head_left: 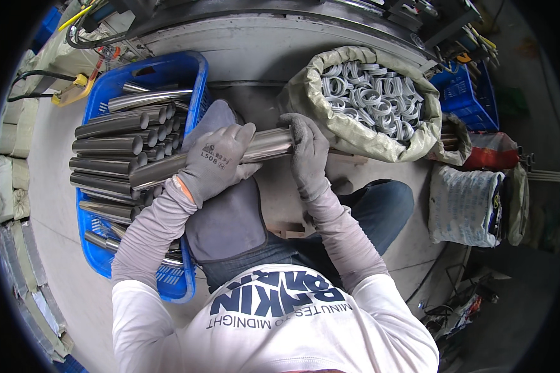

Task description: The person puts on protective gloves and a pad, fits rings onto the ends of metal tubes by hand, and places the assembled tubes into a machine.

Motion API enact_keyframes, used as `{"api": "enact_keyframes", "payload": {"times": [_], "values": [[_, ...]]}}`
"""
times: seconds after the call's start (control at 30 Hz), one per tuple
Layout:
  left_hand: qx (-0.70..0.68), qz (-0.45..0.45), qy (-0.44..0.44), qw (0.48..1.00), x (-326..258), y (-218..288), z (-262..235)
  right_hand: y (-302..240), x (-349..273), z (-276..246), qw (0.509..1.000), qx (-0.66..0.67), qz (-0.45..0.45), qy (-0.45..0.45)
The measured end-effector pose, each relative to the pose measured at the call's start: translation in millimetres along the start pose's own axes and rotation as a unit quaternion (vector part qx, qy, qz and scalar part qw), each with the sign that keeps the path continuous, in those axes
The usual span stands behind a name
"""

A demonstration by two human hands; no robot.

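A shiny metal tube (pixel 269 143) lies across in front of me, tilted so that its right end is higher in view. My left hand (pixel 219 160), in a grey glove, is closed around its middle. The gloved right hand (pixel 309 152) grips the tube's right end, and its fingers cover that end, so whether a ring sits there is hidden. The tube's left end reaches over a blue plastic basket (pixel 200 68), where several similar metal tubes (pixel 109 145) are stacked. Beyond my right hand stands an open woven sack (pixel 306 93) full of white and grey rings (pixel 370 96).
A grey pad (pixel 224 227) covers my left thigh. A machine frame (pixel 255 40) runs along the far side. On the right are a blue crate (pixel 457 93), a red bag (pixel 491 149) and a filled white sack (pixel 465 205). Stacked bundles (pixel 22 255) line the far left.
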State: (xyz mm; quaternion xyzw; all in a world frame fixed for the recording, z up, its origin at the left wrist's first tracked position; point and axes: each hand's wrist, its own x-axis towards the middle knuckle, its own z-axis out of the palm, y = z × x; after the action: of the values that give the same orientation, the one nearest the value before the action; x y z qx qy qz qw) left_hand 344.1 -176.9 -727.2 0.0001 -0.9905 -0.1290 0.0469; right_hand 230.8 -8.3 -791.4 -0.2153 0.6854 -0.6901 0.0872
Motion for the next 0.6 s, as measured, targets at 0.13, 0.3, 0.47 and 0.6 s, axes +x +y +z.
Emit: {"api": "enact_keyframes", "payload": {"times": [0.13, 0.3, 0.47, 0.6], "values": [[0.021, 0.0, -0.023, 0.999, 2.4, -1.4, 1.8, -2.3, -2.9, 10.3, 0.999, -0.021, 0.027, 0.035], [0.003, 0.008, -0.077, 0.997, 10.0, 11.9, 0.3, 17.4, 1.2, -7.6, 0.99, 0.067, 0.123, 0.01], [-0.338, -0.002, 0.059, 0.939, -36.3, 37.3, -5.5, 14.1, 29.0, -70.8, 0.959, -0.278, -0.011, 0.061], [-0.839, -0.125, 0.232, 0.477, -11.8, 14.0, 16.8, 15.6, 31.5, -80.7, 0.994, -0.051, 0.052, 0.08]]}}
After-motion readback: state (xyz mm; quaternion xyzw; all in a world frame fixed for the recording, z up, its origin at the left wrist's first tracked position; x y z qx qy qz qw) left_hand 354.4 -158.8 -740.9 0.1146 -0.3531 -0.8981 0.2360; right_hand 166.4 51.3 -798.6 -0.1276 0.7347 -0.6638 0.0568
